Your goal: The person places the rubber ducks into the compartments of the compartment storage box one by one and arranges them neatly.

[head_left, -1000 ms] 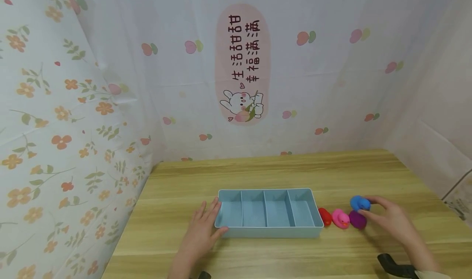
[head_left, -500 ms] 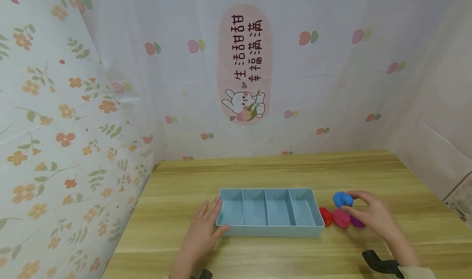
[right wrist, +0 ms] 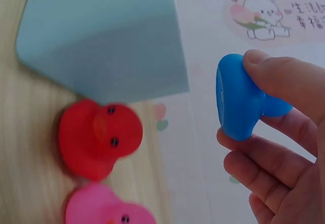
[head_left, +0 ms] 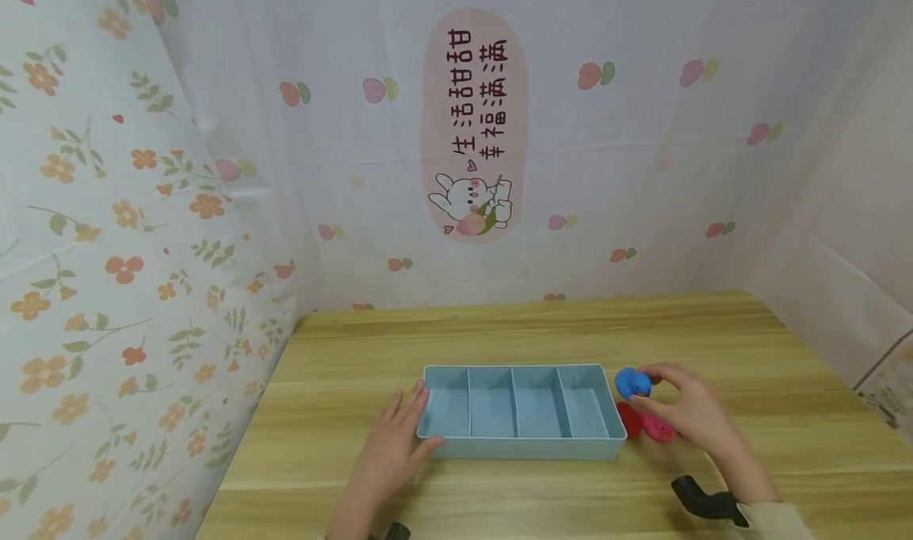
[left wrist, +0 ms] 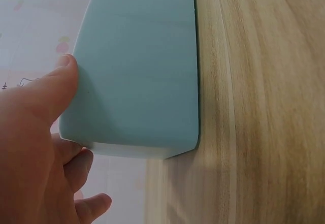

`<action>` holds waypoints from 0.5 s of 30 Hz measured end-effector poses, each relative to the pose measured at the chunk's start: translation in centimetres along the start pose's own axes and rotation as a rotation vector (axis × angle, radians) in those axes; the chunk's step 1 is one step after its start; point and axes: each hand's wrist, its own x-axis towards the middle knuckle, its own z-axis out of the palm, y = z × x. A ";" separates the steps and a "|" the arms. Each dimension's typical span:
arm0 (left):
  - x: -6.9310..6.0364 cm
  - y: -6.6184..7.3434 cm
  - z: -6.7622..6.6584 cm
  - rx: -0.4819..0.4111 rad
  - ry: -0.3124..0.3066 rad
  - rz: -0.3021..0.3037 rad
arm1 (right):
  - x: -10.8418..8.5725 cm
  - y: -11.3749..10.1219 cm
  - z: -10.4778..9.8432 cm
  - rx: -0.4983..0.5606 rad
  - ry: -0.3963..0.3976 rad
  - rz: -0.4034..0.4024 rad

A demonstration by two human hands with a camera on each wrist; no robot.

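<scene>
Wood-grain desk (head_left: 513,496) lies under both hands, with pale printed cloth (head_left: 342,159) hung up behind it. With the right hand (head_left: 695,413) I have the blue duck (right wrist: 236,99) pinched, thumb on one side and fingertips on the other, the gap just the toy's width. It is up off the desk, just beside the right end of the light-blue tray (head_left: 528,449). Closest below those fingers I see the red duck (head_left: 629,420), right by the tray's end wall; the pink duck (head_left: 658,427) is next to it, partly covered by the thumb in the head view. Left of the fingers, the tray stretches away in four compartments. At its opposite end the left hand (head_left: 392,449) rests loosely spread, thumb at the near rim, fingers by the end wall. Behind the right fingers I get a black fitting (head_left: 706,502) and a cream sleeve (head_left: 773,522). Well beyond them, leftward, the cloth shows a rabbit (head_left: 465,197).
</scene>
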 end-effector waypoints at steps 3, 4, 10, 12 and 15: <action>0.0 0.0 0.0 -0.003 -0.007 -0.010 | 0.4 -0.3 0.5 0.010 -0.004 -0.014; 0.0 0.0 0.1 -0.003 -0.007 -0.011 | 0.5 -0.5 0.6 0.010 -0.001 -0.027; 0.0 0.1 -0.1 -0.005 0.005 0.000 | 1.3 -1.3 1.7 0.004 0.037 -0.117; 0.0 0.2 -0.1 -0.012 0.010 0.005 | 1.5 -1.7 2.0 0.006 0.043 -0.136; 0.0 0.1 0.0 -0.018 0.018 0.012 | 1.6 -2.4 2.4 0.004 0.042 -0.148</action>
